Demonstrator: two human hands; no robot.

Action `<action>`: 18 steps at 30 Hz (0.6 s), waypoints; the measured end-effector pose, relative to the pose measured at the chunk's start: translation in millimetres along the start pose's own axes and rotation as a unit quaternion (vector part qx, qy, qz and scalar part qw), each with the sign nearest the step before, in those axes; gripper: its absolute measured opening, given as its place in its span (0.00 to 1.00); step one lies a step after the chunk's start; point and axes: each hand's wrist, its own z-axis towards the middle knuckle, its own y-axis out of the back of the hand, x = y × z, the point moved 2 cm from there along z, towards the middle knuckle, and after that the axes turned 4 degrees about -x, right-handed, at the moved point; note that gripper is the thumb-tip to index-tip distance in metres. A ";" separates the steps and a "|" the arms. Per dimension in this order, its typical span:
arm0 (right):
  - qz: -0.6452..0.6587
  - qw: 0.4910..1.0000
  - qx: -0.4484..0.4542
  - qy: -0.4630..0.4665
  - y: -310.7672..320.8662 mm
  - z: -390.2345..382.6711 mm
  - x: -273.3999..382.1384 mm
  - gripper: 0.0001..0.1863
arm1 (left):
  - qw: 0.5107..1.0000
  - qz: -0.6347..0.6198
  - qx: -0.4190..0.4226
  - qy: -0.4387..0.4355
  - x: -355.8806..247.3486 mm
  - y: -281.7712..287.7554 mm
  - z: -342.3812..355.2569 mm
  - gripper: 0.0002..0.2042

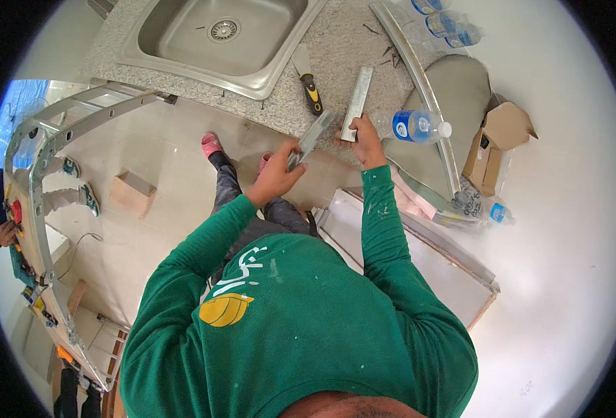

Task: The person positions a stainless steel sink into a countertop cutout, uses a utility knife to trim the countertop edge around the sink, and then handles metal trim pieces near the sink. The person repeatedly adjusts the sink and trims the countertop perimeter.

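Observation:
My left hand (278, 173) is closed round a short metal channel strip (313, 136), which slants up toward the counter edge. My right hand (367, 142) grips the near end of a second flat galvanized metal strip (358, 101), whose far end reaches over the speckled stone countertop (266, 120). The two pieces are close together but apart. Left of them on the counter lies a putty knife (310, 89) with a black and yellow handle. Right beside my right hand is a clear plastic bottle (419, 127) with a blue label and white cap.
A steel sink (225, 63) is set into the counter. A long metal trim (419, 80), an open cardboard box (487, 157) and several bottles (447, 26) lie to the right. A ladder (64, 132) stands left, near another person's hand (6, 233). A small carton (133, 194) sits on the floor.

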 end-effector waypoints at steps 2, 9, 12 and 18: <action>-0.003 1.000 0.003 -0.013 -5.3 -2.0 6.4 0.15 | 0.999 0.018 -0.015 -0.029 8.9 12.1 -14.9 0.23; -0.084 0.984 0.040 0.149 -0.9 -2.7 -20.2 0.08 | 0.983 -0.149 0.014 0.106 -16.5 69.7 -76.7 0.26; -0.254 0.960 -0.003 0.116 -23.7 -53.2 -19.6 0.11 | 0.974 -0.176 -0.062 0.126 -24.0 85.9 -101.3 0.28; -0.435 0.857 0.029 0.275 -56.6 -101.1 -64.7 0.15 | 0.965 -0.195 -0.134 0.116 -14.4 91.6 -103.5 0.28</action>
